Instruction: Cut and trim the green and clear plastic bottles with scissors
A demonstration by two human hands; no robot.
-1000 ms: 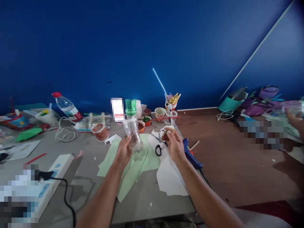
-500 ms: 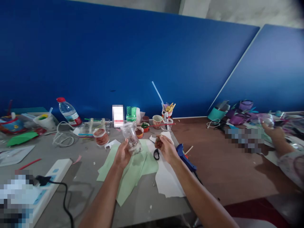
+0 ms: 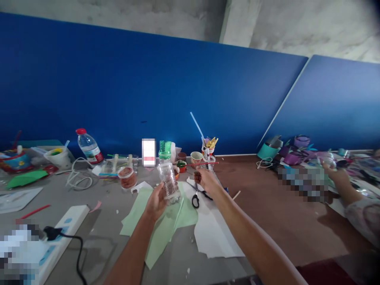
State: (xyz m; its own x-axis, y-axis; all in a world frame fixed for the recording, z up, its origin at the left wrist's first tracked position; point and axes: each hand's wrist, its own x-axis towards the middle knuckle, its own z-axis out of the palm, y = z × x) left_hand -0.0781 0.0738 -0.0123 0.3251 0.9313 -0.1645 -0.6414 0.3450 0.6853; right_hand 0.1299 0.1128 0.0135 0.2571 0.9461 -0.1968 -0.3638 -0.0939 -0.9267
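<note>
My left hand (image 3: pixel 156 202) is wrapped around a clear plastic bottle piece (image 3: pixel 171 183), tilted above sheets of pale green paper (image 3: pixel 148 237). My right hand (image 3: pixel 206 181) has its fingers curled together; whatever may be between them cannot be made out. Just below it lie black-handled scissors (image 3: pixel 195 201) on white paper (image 3: pixel 215 233). A thin red stick (image 3: pixel 209 163) passes just beyond its fingers, in front of a patterned paper cup (image 3: pixel 196 157). The blue glue gun (image 3: pixel 226 190) is mostly hidden behind my right forearm.
A cup of wooden sticks (image 3: pixel 208 150), a green bottle piece (image 3: pixel 165 150) and a tub of brown material (image 3: pixel 127 178) stand at the back. At left are a red-capped bottle (image 3: pixel 89 148) and a white power strip (image 3: pixel 61 229). Another person's hand (image 3: pixel 340 180) works at right.
The view has tilted upward, showing more wall. My right hand has shifted slightly toward the red stick, uncovering more of the scissors. The bottle piece stays in my left hand.
</note>
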